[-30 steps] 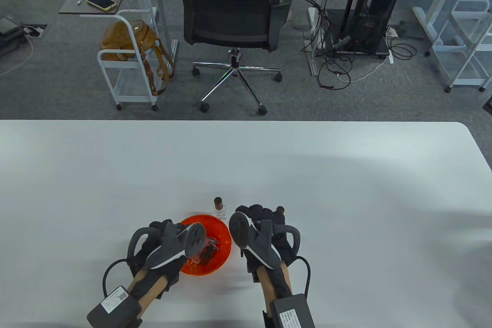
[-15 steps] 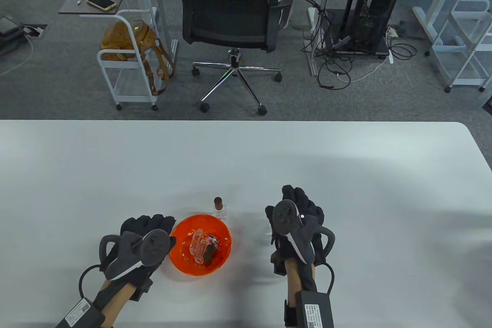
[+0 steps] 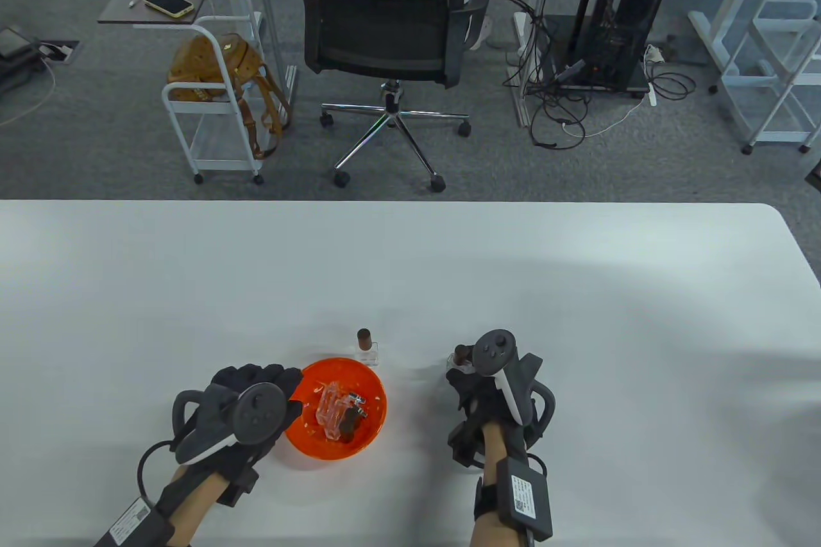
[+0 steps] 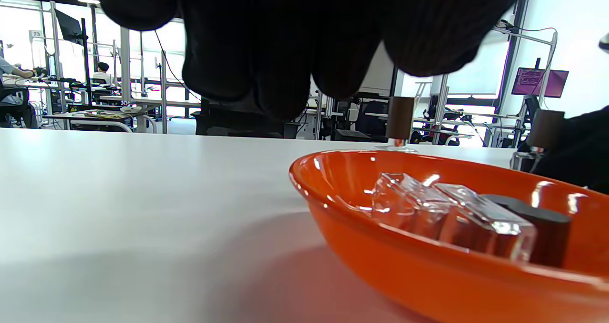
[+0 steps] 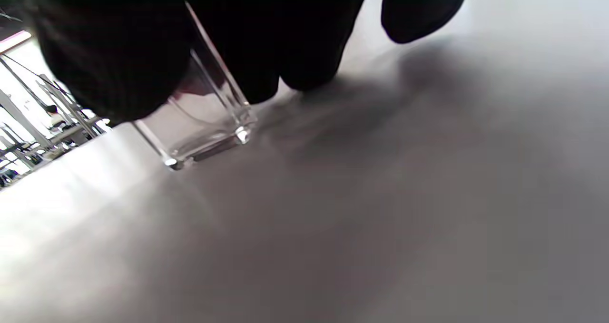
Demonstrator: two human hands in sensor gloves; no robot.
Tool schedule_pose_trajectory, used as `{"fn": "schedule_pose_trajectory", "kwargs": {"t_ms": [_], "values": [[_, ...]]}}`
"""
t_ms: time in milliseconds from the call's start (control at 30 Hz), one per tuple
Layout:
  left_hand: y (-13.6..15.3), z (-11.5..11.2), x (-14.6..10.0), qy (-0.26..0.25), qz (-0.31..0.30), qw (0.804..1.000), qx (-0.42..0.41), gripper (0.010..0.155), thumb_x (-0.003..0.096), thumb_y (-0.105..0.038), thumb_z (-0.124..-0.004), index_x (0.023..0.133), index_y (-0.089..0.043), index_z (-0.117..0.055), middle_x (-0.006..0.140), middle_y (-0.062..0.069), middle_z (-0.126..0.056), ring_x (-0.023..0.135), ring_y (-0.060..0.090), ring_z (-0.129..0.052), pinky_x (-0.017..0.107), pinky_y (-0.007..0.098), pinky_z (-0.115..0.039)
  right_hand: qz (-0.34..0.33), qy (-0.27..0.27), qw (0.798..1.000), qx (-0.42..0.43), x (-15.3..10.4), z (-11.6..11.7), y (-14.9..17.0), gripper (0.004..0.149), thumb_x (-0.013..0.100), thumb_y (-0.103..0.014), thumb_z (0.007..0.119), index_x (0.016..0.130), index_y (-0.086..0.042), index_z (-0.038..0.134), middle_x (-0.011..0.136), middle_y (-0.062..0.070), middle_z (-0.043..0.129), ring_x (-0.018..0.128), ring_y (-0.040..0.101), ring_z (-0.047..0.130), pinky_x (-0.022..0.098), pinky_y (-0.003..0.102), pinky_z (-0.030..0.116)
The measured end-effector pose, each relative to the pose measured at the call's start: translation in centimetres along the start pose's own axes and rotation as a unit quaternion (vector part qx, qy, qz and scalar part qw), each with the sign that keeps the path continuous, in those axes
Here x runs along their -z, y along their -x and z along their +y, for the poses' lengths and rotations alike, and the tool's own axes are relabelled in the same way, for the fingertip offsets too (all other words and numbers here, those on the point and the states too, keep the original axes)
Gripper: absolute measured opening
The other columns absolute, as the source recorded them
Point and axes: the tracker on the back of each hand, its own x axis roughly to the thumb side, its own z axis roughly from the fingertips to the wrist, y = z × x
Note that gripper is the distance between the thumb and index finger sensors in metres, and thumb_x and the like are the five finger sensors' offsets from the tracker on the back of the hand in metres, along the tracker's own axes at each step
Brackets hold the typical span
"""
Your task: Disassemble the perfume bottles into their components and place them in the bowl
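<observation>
An orange bowl (image 3: 371, 435) sits near the table's front edge and holds clear glass bottle bodies (image 3: 330, 413) and a brown cap (image 3: 348, 423). My left hand (image 3: 266, 379) rests just left of the bowl with relaxed fingers (image 4: 266, 52) and holds nothing. Behind the bowl stands a perfume bottle (image 3: 366, 347) with its brown cap on. To the right of the bowl, my right hand (image 3: 465, 380) grips another clear bottle (image 5: 209, 123). Its brown cap (image 3: 460, 354) shows above the fingers, and its base is at the table top.
The white table (image 3: 577, 290) stretches wide on all sides of the bowl. Beyond its far edge stand an office chair (image 3: 388, 15), a white cart (image 3: 211, 104) with a brown bag, and a computer tower (image 3: 628, 8) with cables.
My left hand drew back from over the bowl to its left side. My right hand moved right, reached over the capped bottle and now grips it.
</observation>
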Motion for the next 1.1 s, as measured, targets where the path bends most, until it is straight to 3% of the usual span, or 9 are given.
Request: {"fn": "schedule_pose_trajectory", "kwargs": {"t_ms": [133,367,533,733,800,933,1100], "values": [[0.0,0.3,-0.1,-0.013,0.001,1.0,-0.011,0.06,0.0428,-0.05,-0.078,0.096,-0.024,-0.088,0.096,0.01,-0.099,0.085,0.037,-0.095,0.065,0.059,-0.067,-0.055,0.036,0.998,0.021,-1.3,-2.1,-1.6,0.057,0.029,-0.048,0.09,0.082,-0.03,0.08,0.086,-0.004,0.095,0.077,0.021,0.104,0.064,0.053,0.077],[-0.3,0.5,-0.2,-0.027,-0.009,0.999,-0.023,0.06,0.0428,-0.05,-0.078,0.096,-0.024,-0.088,0.095,0.009,-0.099,0.084,0.037,-0.096,0.066,0.06,-0.067,-0.185,0.085,0.979,0.028,-6.0,-4.7,-6.8,0.058,0.031,-0.048,0.087,0.084,-0.024,0.077,0.082,-0.001,0.094,0.072,0.021,0.105,0.061,0.053,0.078],[-0.5,1.1,-0.6,-0.067,-0.024,0.996,-0.052,0.063,0.0428,-0.051,-0.077,0.1,-0.025,-0.081,0.097,0.01,-0.097,0.085,0.037,-0.095,0.065,0.059,-0.067,-0.264,0.081,0.96,-0.041,-9.2,-3.4,-10.4,0.058,0.032,-0.048,0.087,0.084,-0.026,0.076,0.083,-0.003,0.092,0.074,0.021,0.103,0.063,0.055,0.076],[-0.9,1.6,-0.9,-0.095,-0.069,0.983,-0.145,0.072,0.0414,-0.053,-0.08,0.108,-0.029,-0.065,0.101,0.012,-0.09,0.082,0.035,-0.096,0.065,0.059,-0.068,-0.322,0.064,0.931,-0.158,-11.7,0.6,-13.6,0.058,0.031,-0.049,0.088,0.083,-0.027,0.078,0.082,-0.005,0.093,0.073,0.019,0.103,0.064,0.054,0.075],[-1.1,1.5,-0.9,-0.101,-0.082,0.98,-0.152,0.071,0.0402,-0.052,-0.083,0.106,-0.03,-0.069,0.098,0.011,-0.092,0.08,0.034,-0.097,0.064,0.059,-0.069,-0.332,0.061,0.924,-0.178,-12.2,1.3,-14.1,0.058,0.03,-0.049,0.088,0.083,-0.027,0.079,0.081,-0.005,0.094,0.072,0.019,0.104,0.064,0.054,0.076],[-1.2,1.8,-0.9,-0.12,-0.07,0.98,-0.142,0.055,0.0399,-0.044,-0.087,0.092,-0.027,-0.085,0.083,0.005,-0.101,0.069,0.029,-0.104,0.06,0.057,-0.074,-0.336,0.06,0.921,-0.189,-12.5,1.7,-14.4,0.057,0.03,-0.05,0.088,0.083,-0.028,0.079,0.081,-0.005,0.095,0.072,0.019,0.104,0.064,0.053,0.076],[-0.4,2.4,-1.0,-0.147,-0.047,0.97,-0.187,0.055,0.0408,-0.044,-0.085,0.091,-0.022,-0.086,0.081,0.007,-0.102,0.066,0.03,-0.104,0.059,0.058,-0.074,-0.305,0.077,0.925,-0.212,-11.2,0.9,-13.2,0.057,0.031,-0.049,0.088,0.083,-0.028,0.079,0.082,-0.005,0.094,0.073,0.019,0.103,0.064,0.054,0.076]]}}
